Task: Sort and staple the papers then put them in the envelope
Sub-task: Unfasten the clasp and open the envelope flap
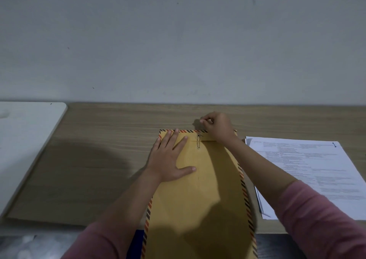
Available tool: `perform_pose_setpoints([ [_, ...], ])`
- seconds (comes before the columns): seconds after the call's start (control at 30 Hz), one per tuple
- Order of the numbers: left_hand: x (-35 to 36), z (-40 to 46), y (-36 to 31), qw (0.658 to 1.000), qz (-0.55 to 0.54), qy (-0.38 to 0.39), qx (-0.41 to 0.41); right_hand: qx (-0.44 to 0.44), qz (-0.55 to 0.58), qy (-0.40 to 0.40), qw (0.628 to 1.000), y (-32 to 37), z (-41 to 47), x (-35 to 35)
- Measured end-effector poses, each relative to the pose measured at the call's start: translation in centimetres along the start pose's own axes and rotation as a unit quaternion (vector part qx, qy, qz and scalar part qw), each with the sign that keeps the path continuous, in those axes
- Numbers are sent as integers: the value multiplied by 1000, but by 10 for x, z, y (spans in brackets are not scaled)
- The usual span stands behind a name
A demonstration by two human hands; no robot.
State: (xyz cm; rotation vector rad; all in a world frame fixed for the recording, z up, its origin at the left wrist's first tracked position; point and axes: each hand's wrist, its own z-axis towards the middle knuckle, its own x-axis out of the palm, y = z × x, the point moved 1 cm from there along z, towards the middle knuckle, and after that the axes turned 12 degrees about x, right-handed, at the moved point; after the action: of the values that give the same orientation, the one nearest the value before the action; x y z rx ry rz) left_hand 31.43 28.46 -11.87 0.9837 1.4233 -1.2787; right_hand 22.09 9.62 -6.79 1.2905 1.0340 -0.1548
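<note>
Dim, soft focus; arm shadows on desk [99,139]; wide-angle edge bending.

The left hand [170,157] is laid flat, palm down, with its fingers [183,142] spread and pointed toward the far side, thumb out to the right. The right hand [216,127] is curled farther away, fingertips pinched together. Both forearms are extended forward, pink sleeves pushed back.

Wooden table [103,159]: brown envelope [198,195] at centre, printed papers [309,171] right, white board [21,139] left.
</note>
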Motion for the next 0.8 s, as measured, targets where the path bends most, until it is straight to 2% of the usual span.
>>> perform_pose_setpoints([
  [0.2, 0, 0, 0, 1000, 8, -2, -1, -72, -37, 28, 996, 35, -13, 22],
  [0.33, 2, 1, 0, 1000, 8, 9, -3, -105, 1, 52, 993, 32, -51, 16],
  [0.43, 2, 1, 1, 1000, 4, 11, -1, -92, 27, 93, 991, 11, -91, 3],
  [0.53, 0, 1, 1, 1000, 9, 18, 0, -29, 41, 103, 993, -22, -118, -14],
  [0.63, -1, 1, 0, 1000, 8, 15, 0, 58, 52, 57, 995, -50, -128, -35],
  [0.8, -1, 2, 0, 1000, 7, 13, -1, 127, 10, -119, 985, -69, -112, -65],
])
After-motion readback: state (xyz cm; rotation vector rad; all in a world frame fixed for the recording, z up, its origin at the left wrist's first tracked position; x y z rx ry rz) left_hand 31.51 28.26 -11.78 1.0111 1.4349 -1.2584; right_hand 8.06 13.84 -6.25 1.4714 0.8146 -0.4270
